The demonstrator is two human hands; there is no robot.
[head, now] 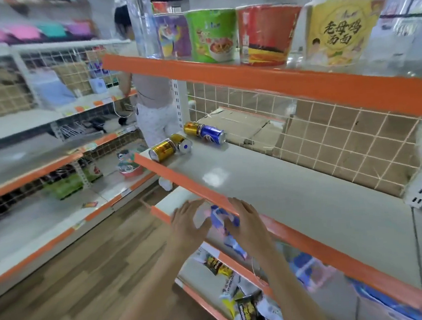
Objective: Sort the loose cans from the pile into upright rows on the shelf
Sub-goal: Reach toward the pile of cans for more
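Several loose cans lie on their sides at the far left end of the grey shelf [297,198]. A gold can [162,150] is nearest the orange front edge, with another gold can [182,142] beside it. Further back lie a third gold can [191,128] and a blue can [212,134]. My left hand [187,223] and my right hand [246,223] reach below this shelf's front lip, one on each side of a blurred blue and white package [222,217] on the shelf under it. Both hands have their fingers spread. Whether they grip the package is unclear.
Instant noodle tubs [210,36] and a clear bottle [142,23] stand on the shelf above. Flattened cardboard [248,128] leans behind the wire grid. Snack packets [248,307] lie on lower shelves. A person [150,93] stands at the aisle's far end by another shelf unit [39,162].
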